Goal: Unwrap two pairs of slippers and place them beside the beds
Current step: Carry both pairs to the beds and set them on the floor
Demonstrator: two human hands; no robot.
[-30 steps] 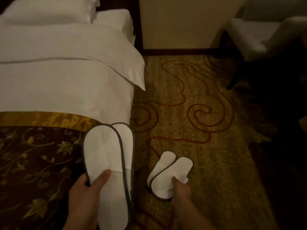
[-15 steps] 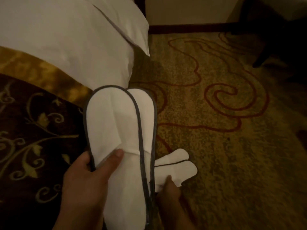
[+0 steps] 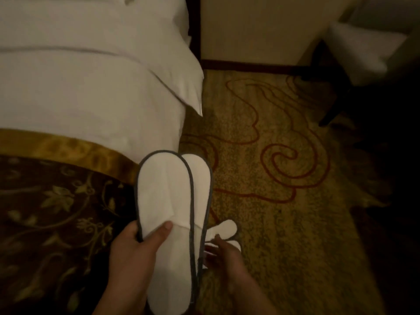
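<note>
My left hand [image 3: 134, 253] grips a stacked pair of white slippers with grey trim [image 3: 168, 201], held upright in front of the bed's edge, thumb across the upper one. A second white pair [image 3: 223, 230] lies on the patterned carpet [image 3: 284, 223] beside the bed, largely hidden behind the held pair. Low down, my right hand [image 3: 225, 253] has its fingers on that pair's heel end. The bed [image 3: 91, 92] with white linen fills the upper left.
A brown and gold floral bed runner [image 3: 52, 212] covers the bed's foot at lower left. A white upholstered chair [image 3: 363, 48] with dark legs stands at the upper right. A wall with dark skirting [image 3: 247, 64] closes the far end of the carpet strip.
The view dipped toward the floor and has come back up. The held pair now covers more of the floor pair. My right hand stays on the floor pair, closer to the held one.
</note>
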